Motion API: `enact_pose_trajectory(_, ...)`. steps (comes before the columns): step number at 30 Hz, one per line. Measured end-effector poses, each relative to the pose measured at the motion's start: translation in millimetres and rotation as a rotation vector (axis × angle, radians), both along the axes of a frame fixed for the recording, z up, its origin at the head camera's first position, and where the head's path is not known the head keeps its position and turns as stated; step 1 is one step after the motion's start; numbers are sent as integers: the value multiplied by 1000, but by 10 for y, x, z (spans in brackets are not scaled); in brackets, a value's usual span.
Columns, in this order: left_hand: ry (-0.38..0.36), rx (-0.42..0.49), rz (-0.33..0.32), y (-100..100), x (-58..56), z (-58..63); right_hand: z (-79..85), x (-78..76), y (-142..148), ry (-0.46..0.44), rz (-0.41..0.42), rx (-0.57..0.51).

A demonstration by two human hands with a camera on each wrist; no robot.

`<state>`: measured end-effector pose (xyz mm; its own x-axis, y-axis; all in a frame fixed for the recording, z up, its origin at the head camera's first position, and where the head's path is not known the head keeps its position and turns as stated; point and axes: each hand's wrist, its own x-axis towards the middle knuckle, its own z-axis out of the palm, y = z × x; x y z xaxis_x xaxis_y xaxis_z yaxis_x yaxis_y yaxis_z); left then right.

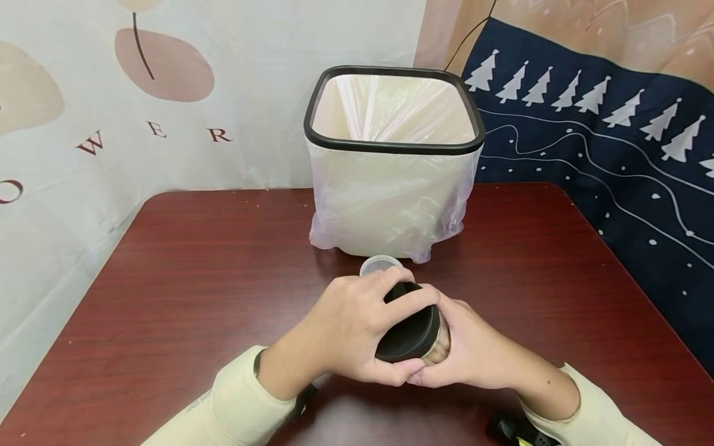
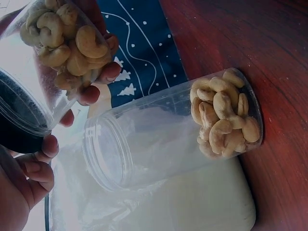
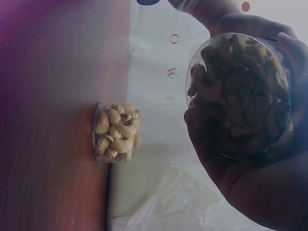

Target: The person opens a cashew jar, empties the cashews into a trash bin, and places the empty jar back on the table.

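Above the table [image 1: 212,297], the left hand [image 1: 357,328] was curled round the black lid [image 1: 409,334] of a jar [image 1: 440,348], thumb at its near edge, while the right hand [image 1: 474,341] gripped the clear wall below. That jar was tilted, with cashews [image 2: 77,48] inside. A second jar [image 2: 156,137], lidless, with nuts [image 2: 224,115] at its bottom, stood upright just in front of the bin [image 1: 393,148]. To my eye, a lid coming loose suddenly at that tilt could spill cashews, and a slip on the smooth wall could drop the jar. A forward jolt might topple the lidless one.
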<state>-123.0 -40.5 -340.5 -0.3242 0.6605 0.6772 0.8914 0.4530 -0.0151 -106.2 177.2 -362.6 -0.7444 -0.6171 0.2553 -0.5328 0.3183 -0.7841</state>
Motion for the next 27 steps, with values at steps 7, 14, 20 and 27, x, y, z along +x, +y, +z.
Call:
enact_pose_trajectory(7,-24,-12,-31,-22,-4,2,-9,-20,15,-30,48,-11)
enact_pose_trajectory(14,-31,-32,-107,-66,-18,18,-4,-40,27,-83,139,-38)
enact_pose_trajectory(20,12,-45,-125,-77,8,33,2,-66,32,-94,198,-51)
enact_pose_trajectory(27,44,-62,-169,-71,36,73,3,-120,69,-84,287,-77)
